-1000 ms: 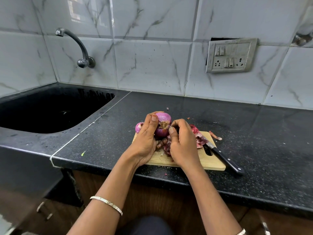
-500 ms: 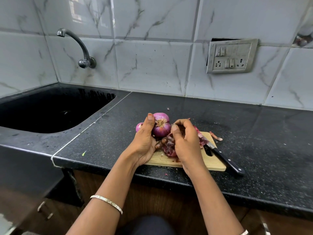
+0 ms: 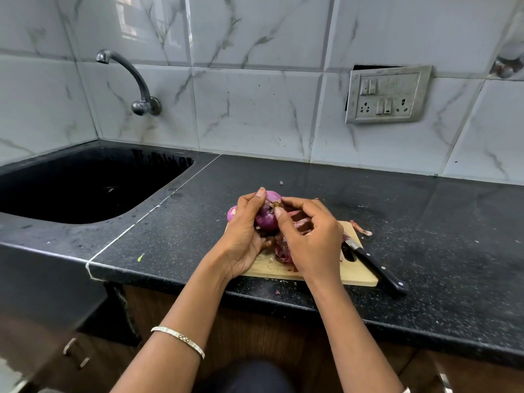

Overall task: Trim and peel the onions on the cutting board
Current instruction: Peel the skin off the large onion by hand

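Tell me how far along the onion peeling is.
Done: loose peels lie on the cutting board, and the knife is set down at its right edge. In hand: the left hand holds a purple onion while the right hand picks at its root end. Left: finishing it; another onion behind is mostly hidden, state unclear.

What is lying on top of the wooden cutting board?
On the cutting board lie a heap of red onion peels and the knife blade. A second onion peeks out behind the left hand; both hands hide the rest.
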Available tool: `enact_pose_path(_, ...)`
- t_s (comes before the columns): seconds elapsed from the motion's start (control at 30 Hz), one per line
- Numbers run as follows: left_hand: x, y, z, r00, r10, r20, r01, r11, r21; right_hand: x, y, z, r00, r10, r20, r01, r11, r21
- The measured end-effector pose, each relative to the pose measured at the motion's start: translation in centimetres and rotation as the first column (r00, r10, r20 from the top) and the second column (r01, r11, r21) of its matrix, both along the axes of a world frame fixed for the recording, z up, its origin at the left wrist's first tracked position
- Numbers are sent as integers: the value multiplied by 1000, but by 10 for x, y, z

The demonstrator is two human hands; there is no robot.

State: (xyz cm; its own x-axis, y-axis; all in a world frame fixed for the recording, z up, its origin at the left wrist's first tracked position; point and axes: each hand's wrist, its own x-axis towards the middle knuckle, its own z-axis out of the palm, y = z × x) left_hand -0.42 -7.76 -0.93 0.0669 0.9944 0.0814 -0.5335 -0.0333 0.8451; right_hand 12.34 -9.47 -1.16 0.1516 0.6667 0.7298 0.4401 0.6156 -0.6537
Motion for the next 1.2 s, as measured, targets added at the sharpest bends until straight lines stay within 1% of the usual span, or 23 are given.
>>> enact_pose_path(0.1,0,1,-1,1000,-3,-12,4,999,44,-3,1,-1,999,-15,50,14,1000,21)
enact_pose_path(0.27,1,4,-6,1000,-4,-23,5,997,72,-1,3,-3,1000,-7,-28,8,999,37)
enact_pose_path(0.43,1,4,-7,999,-11,-51,15,995,95,-2,4,-4,999,-42,3,42,996,76)
enact_pose_path(0.5,0,4,-7,998,-8,-70,15,996,93,-3,5,-5,995,-90,49,84,990,111)
enact_pose_path(0.57,0,4,-7,995,0,-99,9,997,82,-5,5,-6,975,-173,141,146,973,179)
enact_pose_path(0.67,2,4,-7,990,10,-140,1,997,79,-12,2,-8,899,-331,288,249,925,289)
enact_pose_path(0.73,3,4,-7,989,11,-149,2,996,84,-15,2,-8,854,-401,331,289,895,338)
enact_pose_path(0.8,3,3,-6,989,7,-151,6,996,86,-18,2,-8,831,-441,339,316,876,365)
enact_pose_path(0.87,4,2,-5,988,5,-152,8,996,87,-19,2,-8,830,-442,339,319,876,361)
enact_pose_path(0.93,4,1,-4,988,10,-151,3,996,90,-16,2,-7,860,-403,314,311,900,304)
enact_pose_path(1.07,5,-1,-2,998,8,-66,-3,997,72,-4,8,-4,962,-258,89,247,962,116)
enact_pose_path(1.13,4,-1,-1,999,9,-45,-6,998,58,-4,6,-4,979,-199,43,197,979,57)
enact_pose_path(1.2,4,-1,-1,1000,8,-24,-7,999,46,-4,3,-3,989,-150,4,150,988,31)
